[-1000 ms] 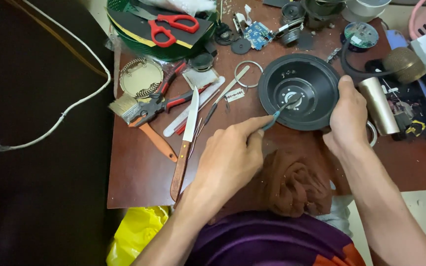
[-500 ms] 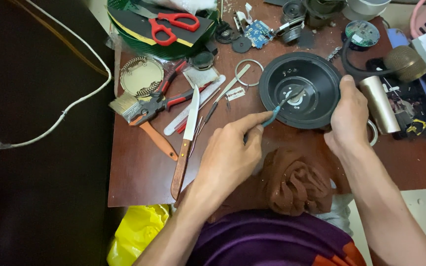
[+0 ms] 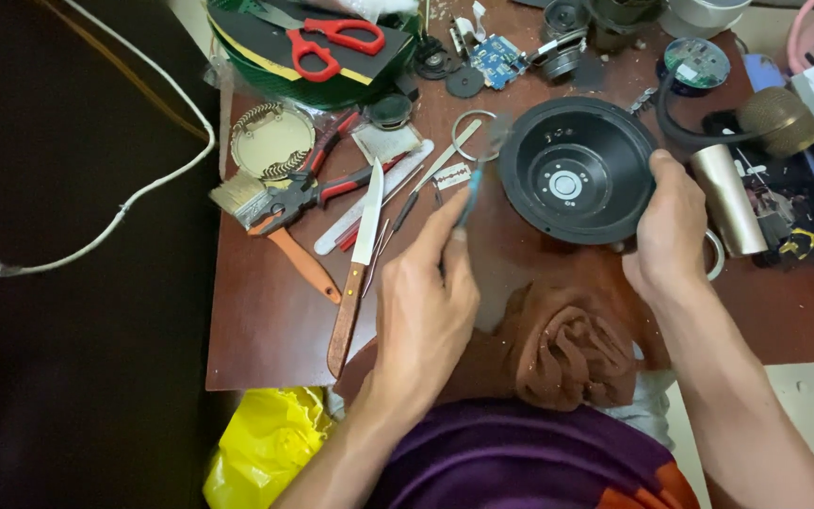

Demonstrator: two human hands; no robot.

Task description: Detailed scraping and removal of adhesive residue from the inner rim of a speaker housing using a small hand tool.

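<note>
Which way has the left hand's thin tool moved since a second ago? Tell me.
Yes. The left hand has drawn the thin tool out of the black round housing, leftward toward the knife.

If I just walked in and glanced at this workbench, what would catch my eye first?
Probably the round black bowl-shaped part in the middle of the brown table, steadied at its rim by the right hand. Beside it, the left hand pinches a thin tool. The red-handled scissors stand out at the far edge.
</note>
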